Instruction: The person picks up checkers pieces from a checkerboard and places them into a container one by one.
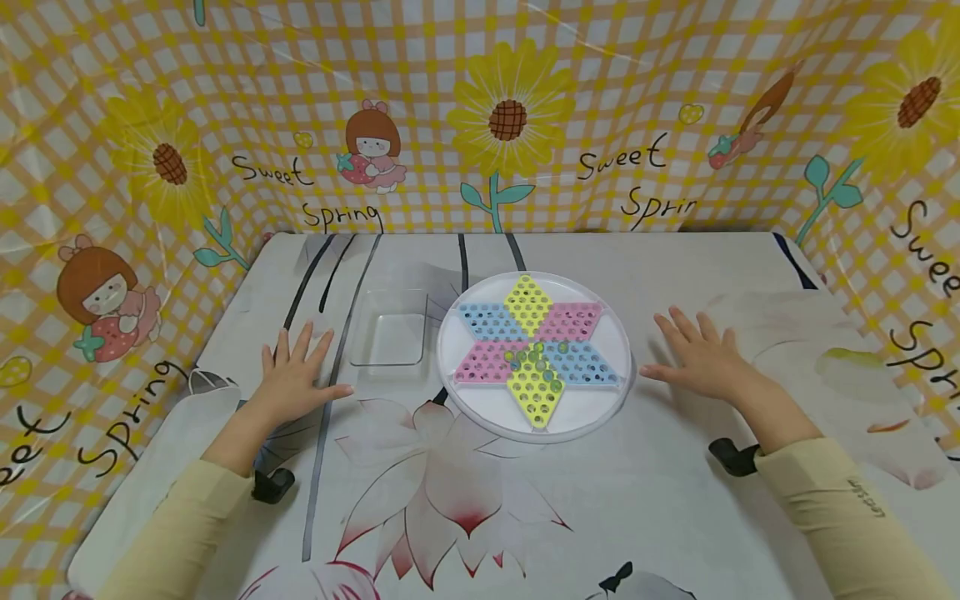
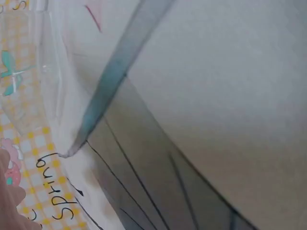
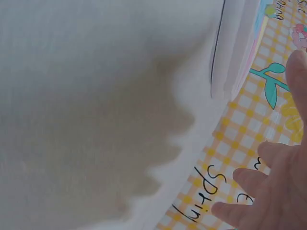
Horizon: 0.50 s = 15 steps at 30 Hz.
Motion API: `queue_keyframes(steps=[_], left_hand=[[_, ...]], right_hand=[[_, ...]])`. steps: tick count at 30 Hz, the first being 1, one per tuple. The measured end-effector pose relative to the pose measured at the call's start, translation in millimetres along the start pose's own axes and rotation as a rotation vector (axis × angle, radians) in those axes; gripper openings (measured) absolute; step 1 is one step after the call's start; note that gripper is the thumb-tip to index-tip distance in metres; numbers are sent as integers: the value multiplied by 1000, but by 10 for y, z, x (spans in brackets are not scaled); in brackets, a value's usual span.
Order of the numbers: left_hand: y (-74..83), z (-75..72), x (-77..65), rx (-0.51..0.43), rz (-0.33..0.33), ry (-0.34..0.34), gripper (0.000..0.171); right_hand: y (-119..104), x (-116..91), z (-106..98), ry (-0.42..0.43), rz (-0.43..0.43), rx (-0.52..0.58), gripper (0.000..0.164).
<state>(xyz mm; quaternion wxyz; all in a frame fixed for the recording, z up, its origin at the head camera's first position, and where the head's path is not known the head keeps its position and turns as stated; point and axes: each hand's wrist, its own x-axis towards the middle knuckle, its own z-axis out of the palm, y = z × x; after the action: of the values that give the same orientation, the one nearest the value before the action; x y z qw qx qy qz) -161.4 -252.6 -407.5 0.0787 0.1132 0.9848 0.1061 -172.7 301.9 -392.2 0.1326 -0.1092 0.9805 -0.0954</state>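
Observation:
A round white Chinese checkers board point(image 1: 468, 408) with a star of yellow, pink and blue points lies on the table. Several greenish glass marbles point(image 1: 536, 357) sit around its centre and on the near yellow point. To the board's left stands a clear square plastic box point(image 1: 387, 342). My left hand point(image 1: 294, 379), fingers spread, is left of that box and holds nothing. On the board's other side, my right hand point(image 1: 701, 358) is also spread, thumb towards the rim, with nothing in it. The right wrist view shows the board's edge point(image 3: 225, 52) beyond my fingers point(image 3: 273, 155).
A white cloth point(image 1: 600, 517) printed with flowers and dark lines covers the table. Yellow checked fabric point(image 1: 420, 67) with sunflowers rises behind and at both sides. Black wrist mounts show under the left point(image 1: 273, 485) and right point(image 1: 733, 457) sleeves.

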Motion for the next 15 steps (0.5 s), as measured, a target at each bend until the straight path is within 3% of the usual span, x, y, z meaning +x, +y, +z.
queue_keyframes(steps=[7, 15], left_hand=[[149, -94, 17, -104, 55, 48, 89], [547, -299, 33, -301, 172, 190, 70]], right_hand=[[-75, 52, -23, 13, -6, 191, 93], [-155, 160, -57, -71, 79, 488, 82]])
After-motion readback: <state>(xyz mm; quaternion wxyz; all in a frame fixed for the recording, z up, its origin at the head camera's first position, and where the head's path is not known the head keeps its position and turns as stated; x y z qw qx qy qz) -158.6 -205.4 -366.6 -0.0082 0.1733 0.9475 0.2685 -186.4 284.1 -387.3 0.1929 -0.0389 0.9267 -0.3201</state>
